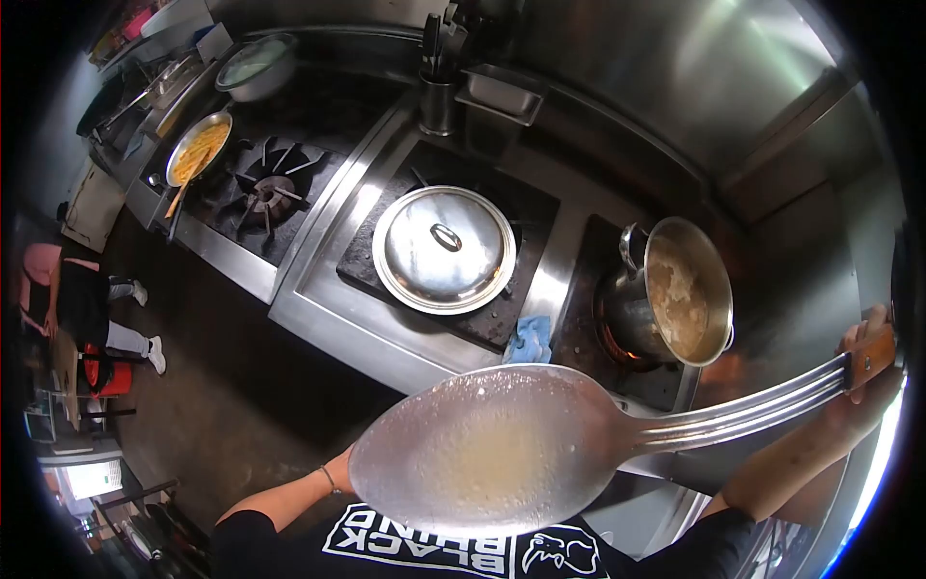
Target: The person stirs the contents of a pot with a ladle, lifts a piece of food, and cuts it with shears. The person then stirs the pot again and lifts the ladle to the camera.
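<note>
My right hand (865, 394) is closed round the wooden handle of a large metal spoon (386, 473), at the right edge of the view. The spoon's wide bowl is held close to the camera, in front of my chest. A shallow pool of cloudy, yellowish liquid with small bubbles lies in it. Behind the bowl my left hand (343, 469) is almost wholly hidden; only the wrist with a thin bracelet shows, so its fingers cannot be seen. Beyond the spoon, at the right, a tall steel pot (632, 307) holds pale, foamy liquid over a glowing burner.
A lidded pan (410, 256) sits on the middle stove, with a blue cloth (529, 340) near its front edge. Farther left are a bare burner (270, 193) and a frying pan (174, 159) with yellow-orange food. Another person (82, 294) stands at far left.
</note>
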Demonstrator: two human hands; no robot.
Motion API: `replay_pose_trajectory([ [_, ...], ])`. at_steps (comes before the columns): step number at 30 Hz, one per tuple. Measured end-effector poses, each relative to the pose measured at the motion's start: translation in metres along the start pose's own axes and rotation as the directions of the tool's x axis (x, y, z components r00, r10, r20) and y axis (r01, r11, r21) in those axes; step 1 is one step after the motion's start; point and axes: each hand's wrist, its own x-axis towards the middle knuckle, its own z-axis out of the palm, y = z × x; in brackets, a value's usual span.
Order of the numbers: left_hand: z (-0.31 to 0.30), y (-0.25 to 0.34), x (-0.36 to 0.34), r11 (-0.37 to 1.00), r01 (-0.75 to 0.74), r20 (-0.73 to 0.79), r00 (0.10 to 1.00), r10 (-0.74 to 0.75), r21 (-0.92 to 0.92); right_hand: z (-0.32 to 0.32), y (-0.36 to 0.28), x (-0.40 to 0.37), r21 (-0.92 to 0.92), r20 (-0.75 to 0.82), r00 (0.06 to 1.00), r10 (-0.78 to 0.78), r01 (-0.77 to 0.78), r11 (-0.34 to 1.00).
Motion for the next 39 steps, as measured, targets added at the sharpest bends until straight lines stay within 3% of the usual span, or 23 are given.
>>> replay_pose_trajectory([
  [3, 0.000, -0.008, 0.000, 0.999, -0.038, -0.011, 0.999, 0.039, 0.012, -0.017, -0.013, -0.013, -0.124, 0.012, 0.999, 0.035, -0.033, 0.992],
  [5, -0.013, 0.006, 0.010, 1.000, -0.013, 0.002, 1.000, 0.012, 0.018, -0.027, -0.026, -0.022, -0.098, -0.045, 0.979, 0.199, -0.202, 0.974],
  [6, -0.022, 0.015, 0.015, 1.000, 0.015, 0.010, 1.000, -0.015, 0.024, -0.097, -0.053, -0.019, 0.197, 0.284, 0.734, 0.616, -0.674, 0.712],
  [7, -0.030, 0.022, 0.019, 1.000, 0.010, 0.015, 1.000, -0.011, 0.022, -0.081, -0.057, -0.029, -0.004, 0.059, 0.893, 0.446, -0.447, 0.895],
  [9, -0.042, 0.032, 0.022, 0.999, 0.009, 0.004, 1.000, -0.009, -0.054, -0.077, -0.058, -0.045, -0.184, -0.116, 0.933, 0.340, -0.356, 0.916],
  [13, -0.043, 0.028, 0.026, 1.000, 0.006, 0.048, 0.999, -0.006, -0.007, -0.093, -0.064, -0.072, -0.450, -0.400, 0.902, 0.162, -0.347, 0.823],
  [17, -0.047, 0.027, 0.030, 1.000, 0.001, 0.061, 0.998, 0.001, -0.031, -0.110, -0.072, -0.092, -0.654, -0.572, 0.820, -0.041, -0.425, 0.626],
  [22, -0.038, 0.014, 0.034, 0.993, -0.065, 0.003, 0.998, 0.065, -0.103, -0.123, -0.087, -0.113, -0.786, -0.610, 0.745, -0.272, -0.522, 0.333],
  [24, 0.009, -0.032, 0.022, 0.999, -0.009, 0.127, 0.992, 0.004, 0.043, -0.124, -0.091, -0.119, -0.809, -0.588, 0.734, -0.341, -0.537, 0.239],
  [27, -0.013, -0.017, 0.030, 1.000, -0.014, 0.129, 0.991, 0.017, -0.023, -0.120, -0.092, -0.124, -0.828, -0.548, 0.722, -0.422, -0.541, 0.150],
  [28, -0.031, 0.003, 0.036, 1.000, -0.009, 0.115, 0.993, 0.011, -0.021, -0.116, -0.092, -0.123, -0.833, -0.538, 0.723, -0.433, -0.535, 0.140],
  [35, -0.026, -0.014, 0.037, 0.997, -0.061, 0.182, 0.982, 0.050, 0.054, -0.076, -0.072, -0.111, -0.874, -0.479, 0.710, -0.516, -0.442, 0.203],
  [39, -0.032, -0.005, 0.039, 0.999, -0.045, 0.143, 0.989, 0.046, -0.009, -0.058, -0.065, -0.108, -0.878, -0.477, 0.700, -0.531, -0.397, 0.267],
])
